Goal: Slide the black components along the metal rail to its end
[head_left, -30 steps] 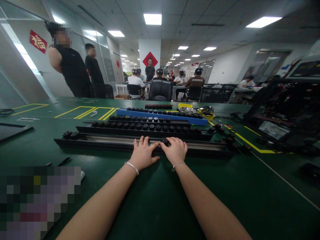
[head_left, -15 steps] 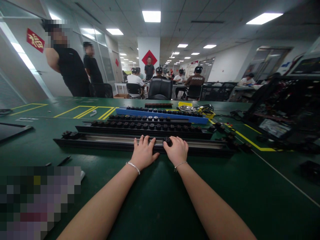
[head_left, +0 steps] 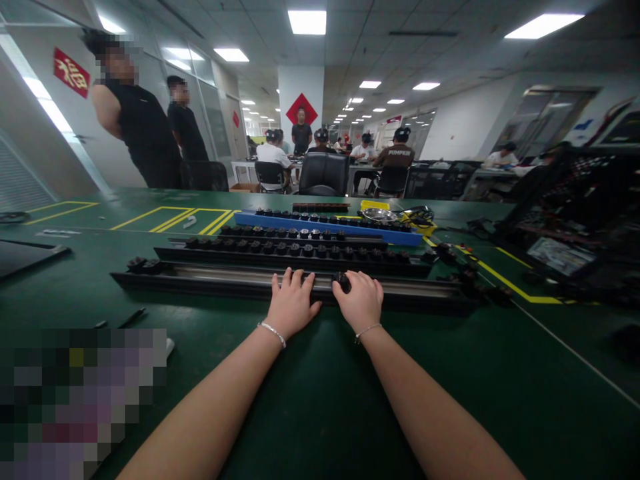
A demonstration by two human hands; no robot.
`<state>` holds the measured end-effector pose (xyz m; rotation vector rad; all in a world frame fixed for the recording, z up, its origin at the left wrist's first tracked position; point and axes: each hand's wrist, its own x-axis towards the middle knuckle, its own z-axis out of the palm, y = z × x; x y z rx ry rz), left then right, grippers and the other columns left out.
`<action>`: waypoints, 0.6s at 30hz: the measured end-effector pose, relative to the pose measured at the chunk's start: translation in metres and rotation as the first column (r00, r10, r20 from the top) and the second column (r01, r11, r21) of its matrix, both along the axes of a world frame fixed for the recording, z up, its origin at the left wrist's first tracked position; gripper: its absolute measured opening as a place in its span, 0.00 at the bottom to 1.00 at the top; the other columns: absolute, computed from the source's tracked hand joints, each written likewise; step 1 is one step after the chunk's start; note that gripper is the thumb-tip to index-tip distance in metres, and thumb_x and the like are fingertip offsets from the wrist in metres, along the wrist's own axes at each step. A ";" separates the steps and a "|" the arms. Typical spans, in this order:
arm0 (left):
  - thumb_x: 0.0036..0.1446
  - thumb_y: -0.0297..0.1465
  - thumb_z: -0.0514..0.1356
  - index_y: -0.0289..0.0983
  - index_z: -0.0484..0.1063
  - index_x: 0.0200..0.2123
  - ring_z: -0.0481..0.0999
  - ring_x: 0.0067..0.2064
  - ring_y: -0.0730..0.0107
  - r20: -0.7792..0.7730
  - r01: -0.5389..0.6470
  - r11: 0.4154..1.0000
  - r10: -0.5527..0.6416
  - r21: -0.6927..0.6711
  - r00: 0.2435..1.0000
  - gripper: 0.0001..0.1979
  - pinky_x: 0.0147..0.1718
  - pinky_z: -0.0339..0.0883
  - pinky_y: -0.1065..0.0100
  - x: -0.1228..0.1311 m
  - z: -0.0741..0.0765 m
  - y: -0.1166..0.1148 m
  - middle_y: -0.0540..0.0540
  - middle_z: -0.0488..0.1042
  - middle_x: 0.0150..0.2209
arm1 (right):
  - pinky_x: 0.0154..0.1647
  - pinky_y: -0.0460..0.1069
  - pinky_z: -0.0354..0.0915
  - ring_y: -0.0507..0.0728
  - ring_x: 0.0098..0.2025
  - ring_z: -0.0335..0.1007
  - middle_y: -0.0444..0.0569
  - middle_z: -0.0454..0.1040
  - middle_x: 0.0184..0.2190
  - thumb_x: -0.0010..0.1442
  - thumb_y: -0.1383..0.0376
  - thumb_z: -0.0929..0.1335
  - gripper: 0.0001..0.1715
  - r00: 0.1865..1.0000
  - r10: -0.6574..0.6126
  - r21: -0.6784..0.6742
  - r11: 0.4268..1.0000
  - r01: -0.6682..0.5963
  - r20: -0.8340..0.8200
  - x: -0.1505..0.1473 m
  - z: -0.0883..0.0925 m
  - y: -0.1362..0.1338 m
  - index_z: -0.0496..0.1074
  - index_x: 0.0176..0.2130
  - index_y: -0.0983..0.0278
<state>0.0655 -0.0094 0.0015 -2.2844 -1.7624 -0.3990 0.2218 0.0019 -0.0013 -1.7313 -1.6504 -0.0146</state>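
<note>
A long black rail (head_left: 210,285) with a pale metallic channel lies across the table before me. My left hand (head_left: 293,299) rests on its middle, fingers spread and lying over the channel. Close by on the right, my right hand (head_left: 361,297) pinches a small black round module (head_left: 342,283), resembling a socket, at the channel. Its underside is hidden, so I cannot tell whether it is seated. Two similar modules (head_left: 145,265) sit at the rail's left end. Just behind, a second black rail (head_left: 225,260) carries a row of such modules.
Farther back are another black rail with modules and a blue rail (head_left: 400,237). A metal dish (head_left: 379,215) stands by a yellow tray (head_left: 375,205). Loose black modules (head_left: 463,270) lie at right, near a dark rack (head_left: 565,220). Several people sit or stand beyond the table.
The whole view has shifted slightly. Both hands keep nearly the same place on the rail, and the right fingers still pinch the black module.
</note>
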 end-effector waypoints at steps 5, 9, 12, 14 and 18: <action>0.56 0.46 0.54 0.42 0.59 0.62 0.53 0.64 0.44 0.006 0.005 1.000 -0.005 -0.006 1.000 0.31 0.59 0.46 0.42 0.000 0.001 0.000 0.39 0.61 0.61 | 0.61 0.59 0.43 0.61 0.56 0.61 0.53 0.74 0.49 0.57 0.57 0.62 0.21 1.000 -0.007 0.013 1.000 0.007 0.006 0.001 -0.001 0.001 0.73 0.45 0.63; 0.56 0.45 0.54 0.42 0.59 0.62 0.53 0.64 0.45 0.007 -0.004 1.000 0.004 -0.010 1.000 0.31 0.59 0.46 0.43 0.001 0.002 0.000 0.40 0.61 0.61 | 0.60 0.58 0.44 0.61 0.54 0.63 0.53 0.74 0.48 0.57 0.58 0.62 0.20 1.000 -0.003 0.024 1.000 0.003 0.007 0.005 -0.001 0.002 0.73 0.45 0.64; 0.57 0.44 0.54 0.42 0.58 0.62 0.53 0.64 0.45 0.005 0.003 1.000 -0.003 -0.012 1.000 0.30 0.59 0.47 0.43 0.001 0.002 0.000 0.40 0.61 0.61 | 0.60 0.58 0.45 0.61 0.54 0.64 0.53 0.74 0.48 0.57 0.58 0.62 0.20 1.000 -0.010 0.017 1.000 0.009 0.017 0.010 -0.001 0.002 0.73 0.45 0.64; 0.57 0.44 0.53 0.42 0.58 0.62 0.53 0.64 0.45 0.002 0.005 1.000 -0.005 -0.013 1.000 0.30 0.59 0.47 0.44 0.000 0.002 -0.001 0.40 0.61 0.62 | 0.61 0.59 0.44 0.61 0.53 0.64 0.53 0.74 0.48 0.57 0.58 0.62 0.20 0.999 -0.022 0.015 1.000 0.022 0.023 0.012 -0.001 0.001 0.72 0.45 0.64; 0.57 0.43 0.53 0.41 0.58 0.62 0.53 0.64 0.45 0.000 0.013 1.000 -0.013 -0.008 1.000 0.30 0.59 0.47 0.44 0.000 0.003 -0.001 0.40 0.61 0.62 | 0.61 0.59 0.45 0.61 0.53 0.64 0.54 0.74 0.48 0.56 0.58 0.62 0.20 0.999 -0.032 0.018 0.999 0.032 0.030 0.016 0.000 0.000 0.72 0.45 0.64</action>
